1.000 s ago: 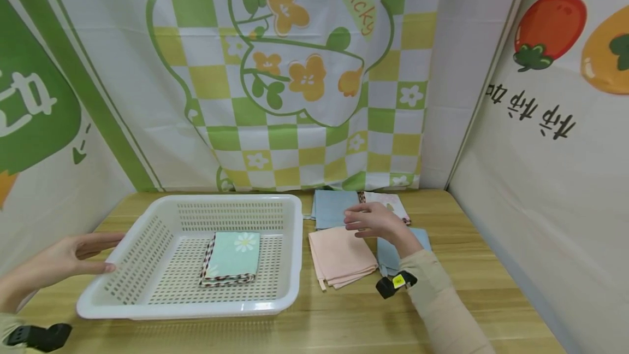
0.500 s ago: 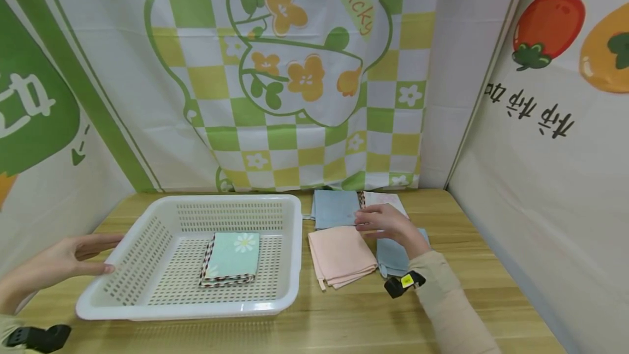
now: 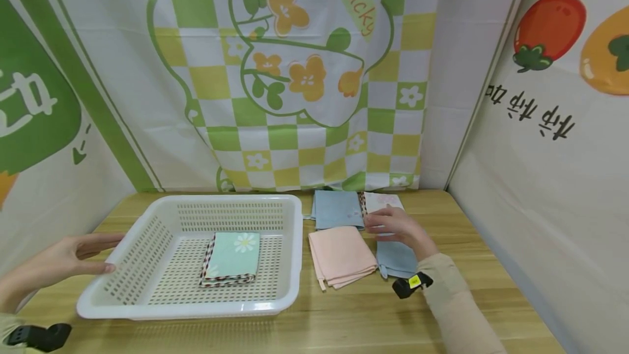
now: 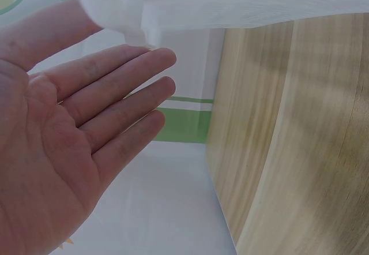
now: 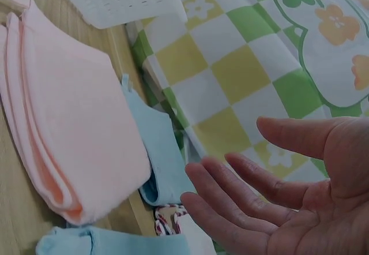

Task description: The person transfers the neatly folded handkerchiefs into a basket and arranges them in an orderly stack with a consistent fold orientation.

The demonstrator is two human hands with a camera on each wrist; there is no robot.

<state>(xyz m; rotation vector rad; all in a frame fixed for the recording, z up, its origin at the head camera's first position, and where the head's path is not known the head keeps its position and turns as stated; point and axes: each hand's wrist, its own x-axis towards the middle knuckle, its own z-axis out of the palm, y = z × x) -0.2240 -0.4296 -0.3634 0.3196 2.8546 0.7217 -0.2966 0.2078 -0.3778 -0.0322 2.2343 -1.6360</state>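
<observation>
Tabletop (image 3: 344, 324): wood-grained, bearing the basket at left and folded cloths at right.
Left hand (image 3: 64, 258): at the basket's left side; fingers straight and close together, thumb set apart with its tip against the basket's outer wall.
White basket (image 3: 196, 308): upright, perforated, with rounded corners.
Mint cloth (image 3: 233, 255): folded, inside the basket on its floor; daisy print, dark-and-white edging.
Pink cloth (image 3: 341, 255): folded on the wood just right of the basket, a small loop at its near corner.
Near blue cloth (image 3: 397, 258): right of the pink one, partly hidden under the right forearm and hand.
Right hand (image 3: 403, 226): above the near blue and white cloths; fingers spread and loosely bent; contact with the fabric cannot be told.
Far blue cloth (image 3: 336, 209): behind the pink one.
White cloth (image 3: 383, 201): beside the far blue one, pink print, dark-and-white edging, partly covered by the right hand.
Backdrop (image 3: 314, 152): green, yellow and white checks, lettered "Lucky".
</observation>
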